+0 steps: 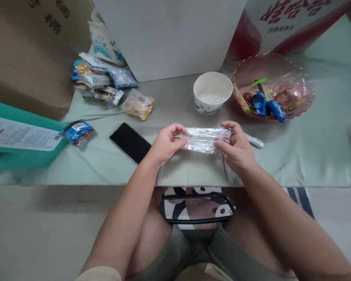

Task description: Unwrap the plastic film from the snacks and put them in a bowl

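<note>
Head view: clear plastic wrapper [199, 139] at frame centre, stretched lengthwise between both hands. Left hand [169, 143] pinches its left end, thumb against fingers; right hand [236, 147] pinches the right end likewise. Hands apart, wrapper spanning the gap. Whether anything sits inside: cannot tell, film too shiny. Handling, my judgement: film looks thin and crinkly, so light, even tension; grip near the ends, thumbs level, no sudden yank, or it may tear or slip. Best worked over the bare cloth, off the phone [130, 143] left of centre, and clear of the paper cup [212, 94] above the right hand and the pink bowl [248, 67] at upper right.
</note>
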`<state>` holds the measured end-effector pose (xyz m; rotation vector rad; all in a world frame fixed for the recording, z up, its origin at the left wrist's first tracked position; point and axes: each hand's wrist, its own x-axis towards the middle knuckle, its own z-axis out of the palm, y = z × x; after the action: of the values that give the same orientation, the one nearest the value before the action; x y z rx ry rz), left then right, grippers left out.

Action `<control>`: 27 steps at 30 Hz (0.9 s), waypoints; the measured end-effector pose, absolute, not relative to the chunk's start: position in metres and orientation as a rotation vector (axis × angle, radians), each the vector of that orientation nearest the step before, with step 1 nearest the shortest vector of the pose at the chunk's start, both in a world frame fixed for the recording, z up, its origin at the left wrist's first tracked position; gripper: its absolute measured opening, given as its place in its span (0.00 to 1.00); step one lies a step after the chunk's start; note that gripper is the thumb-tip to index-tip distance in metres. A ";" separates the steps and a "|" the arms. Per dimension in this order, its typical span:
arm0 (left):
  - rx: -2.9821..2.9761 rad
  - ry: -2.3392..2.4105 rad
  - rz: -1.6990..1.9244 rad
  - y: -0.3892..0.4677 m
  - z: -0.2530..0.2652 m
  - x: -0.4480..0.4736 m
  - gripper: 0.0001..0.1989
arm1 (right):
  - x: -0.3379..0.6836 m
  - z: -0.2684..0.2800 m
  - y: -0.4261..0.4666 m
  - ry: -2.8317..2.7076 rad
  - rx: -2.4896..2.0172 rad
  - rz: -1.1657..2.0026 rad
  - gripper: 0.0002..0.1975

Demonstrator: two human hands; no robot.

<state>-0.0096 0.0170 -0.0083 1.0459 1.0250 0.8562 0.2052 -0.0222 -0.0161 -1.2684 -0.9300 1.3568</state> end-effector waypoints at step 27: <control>0.869 0.833 1.019 -0.003 -0.011 0.025 0.07 | 0.178 -0.029 -0.022 -0.965 -1.209 1.270 0.23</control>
<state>0.0254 -0.0025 -0.0113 0.8686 0.8333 1.0193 0.1779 -0.0217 -0.0293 -1.2089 -0.9647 1.2696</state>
